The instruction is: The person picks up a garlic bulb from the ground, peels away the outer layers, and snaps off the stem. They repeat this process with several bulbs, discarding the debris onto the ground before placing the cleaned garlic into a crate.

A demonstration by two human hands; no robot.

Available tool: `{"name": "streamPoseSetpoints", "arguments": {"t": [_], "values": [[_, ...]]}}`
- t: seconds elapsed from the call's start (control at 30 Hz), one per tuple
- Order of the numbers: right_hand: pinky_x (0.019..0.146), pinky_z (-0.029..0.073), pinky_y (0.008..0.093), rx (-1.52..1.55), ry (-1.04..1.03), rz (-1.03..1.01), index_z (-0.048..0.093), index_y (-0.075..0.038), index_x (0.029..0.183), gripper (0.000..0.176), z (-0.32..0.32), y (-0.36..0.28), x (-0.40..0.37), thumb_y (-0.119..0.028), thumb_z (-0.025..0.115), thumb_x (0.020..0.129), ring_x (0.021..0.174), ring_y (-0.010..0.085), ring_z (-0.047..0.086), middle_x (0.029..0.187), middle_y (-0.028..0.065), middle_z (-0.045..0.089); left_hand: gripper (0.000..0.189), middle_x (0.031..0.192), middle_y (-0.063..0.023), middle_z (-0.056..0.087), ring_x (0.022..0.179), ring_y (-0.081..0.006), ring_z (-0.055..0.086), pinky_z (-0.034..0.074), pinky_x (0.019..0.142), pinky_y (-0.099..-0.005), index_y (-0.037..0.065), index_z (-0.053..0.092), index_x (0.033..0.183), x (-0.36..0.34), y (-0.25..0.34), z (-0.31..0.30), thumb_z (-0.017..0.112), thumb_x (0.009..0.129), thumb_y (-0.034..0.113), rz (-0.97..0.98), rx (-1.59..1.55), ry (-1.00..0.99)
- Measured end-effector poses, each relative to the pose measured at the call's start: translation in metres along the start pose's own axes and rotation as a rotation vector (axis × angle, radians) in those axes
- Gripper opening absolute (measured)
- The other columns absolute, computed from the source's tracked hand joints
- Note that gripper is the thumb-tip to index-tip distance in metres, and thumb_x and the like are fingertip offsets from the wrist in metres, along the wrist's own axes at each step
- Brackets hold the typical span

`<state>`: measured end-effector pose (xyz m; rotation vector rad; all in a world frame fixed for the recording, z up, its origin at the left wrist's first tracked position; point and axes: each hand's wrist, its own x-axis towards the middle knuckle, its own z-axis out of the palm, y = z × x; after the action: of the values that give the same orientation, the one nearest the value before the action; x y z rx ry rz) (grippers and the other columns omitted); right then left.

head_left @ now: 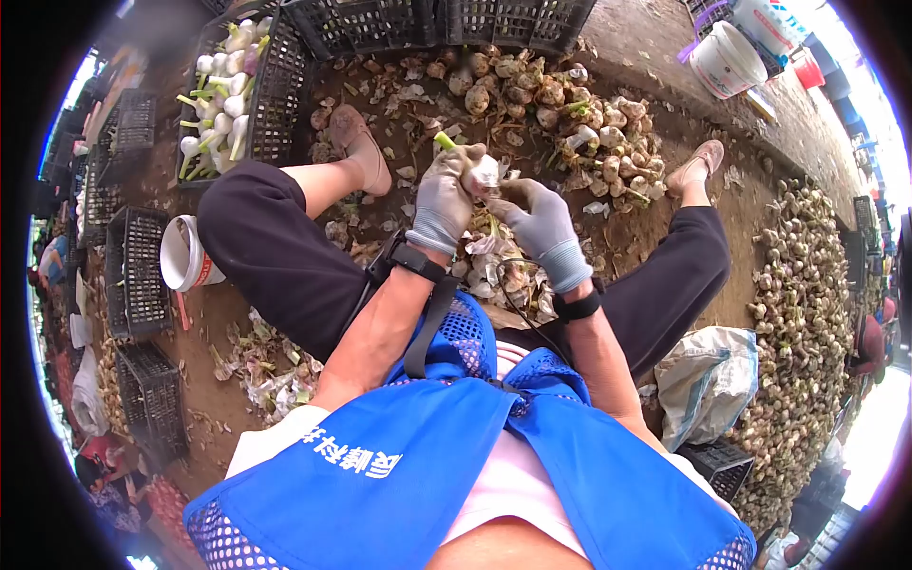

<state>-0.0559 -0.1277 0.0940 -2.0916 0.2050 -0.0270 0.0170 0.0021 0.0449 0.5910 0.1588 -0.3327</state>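
Note:
A garlic bulb (484, 175), whitish with a purple tinge, is gripped in my gloved left hand (443, 198); its cut green stem (444, 141) sticks out past the fingers. My gloved right hand (540, 224) meets the bulb's lower right side, thumb and fingers pinched at its outer skin. Whether a loose flap of skin is between those fingertips is too small to tell. Beneath both hands lies a heap of papery garlic skins (513, 275). Untrimmed brownish garlic bulbs (608, 142) are piled on the ground ahead, beyond my right hand.
At front left stands a black crate (275, 104) of cleaned white garlic (226, 90). A white bucket (185, 252) sits beside my left knee. More black crates (142, 275) line the left. A long garlic pile (798, 332) and a woven sack (711, 380) lie right.

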Motion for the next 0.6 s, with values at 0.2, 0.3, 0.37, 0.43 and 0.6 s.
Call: {"name": "streamPoseSetpoints", "arguments": {"t": [0.2,0.3,0.37,0.43,0.6], "values": [[0.057,0.045,0.0291,0.274,0.101,0.133,0.064,0.003,0.081,0.025,0.019,0.009,0.008,-0.021,0.064,0.075,0.058,0.0164,0.058,0.068,0.0136,0.063,0.021,0.089,-0.0046,0.058,0.067,-0.0086,0.051,0.044,0.065,-0.0198,-0.002,0.054,0.106,-0.014,0.000,0.020,0.044,0.090,0.006,0.090,0.328,0.010],[0.053,0.043,0.0302,0.144,0.143,0.181,0.063,0.005,0.073,0.023,0.019,0.015,0.014,-0.017,0.061,0.074,0.055,0.0137,0.056,0.061,0.0110,0.062,0.023,0.093,-0.0053,0.058,0.070,-0.0073,0.051,0.044,0.068,-0.0193,-0.002,0.053,0.109,-0.024,-0.004,0.036,0.044,0.089,0.004,0.225,0.639,-0.033],[0.048,0.041,0.0307,0.461,0.143,0.215,0.064,0.002,0.069,0.015,0.022,0.024,0.018,-0.011,0.057,0.071,0.049,0.0135,0.054,0.054,0.0087,0.058,0.026,0.097,-0.0059,0.059,0.076,-0.0072,0.052,0.044,0.071,-0.0194,-0.003,0.052,0.112,-0.018,-0.003,0.025,0.044,0.088,0.003,0.365,0.899,-0.168],[0.046,0.043,0.0235,0.709,0.092,0.307,0.067,-0.005,0.074,0.007,0.020,0.027,0.016,-0.007,0.060,0.074,0.051,0.0098,0.055,0.063,0.0039,0.062,0.024,0.086,-0.0043,0.057,0.073,-0.0092,0.053,0.044,0.065,-0.0182,-0.004,0.053,0.107,-0.018,0.003,0.026,0.044,0.086,-0.001,0.019,0.422,-0.170],[0.057,0.048,0.0335,-0.185,-0.346,0.467,0.067,-0.010,0.078,0.018,0.081,0.197,0.026,-0.025,0.065,0.070,0.064,0.0247,0.062,0.077,0.0116,0.065,0.021,0.104,-0.0205,0.057,0.094,-0.0325,0.057,0.049,0.083,-0.0428,0.000,0.050,0.097,-0.001,0.004,0.008,0.037,0.093,0.017,-0.223,-0.339,0.175]]}}
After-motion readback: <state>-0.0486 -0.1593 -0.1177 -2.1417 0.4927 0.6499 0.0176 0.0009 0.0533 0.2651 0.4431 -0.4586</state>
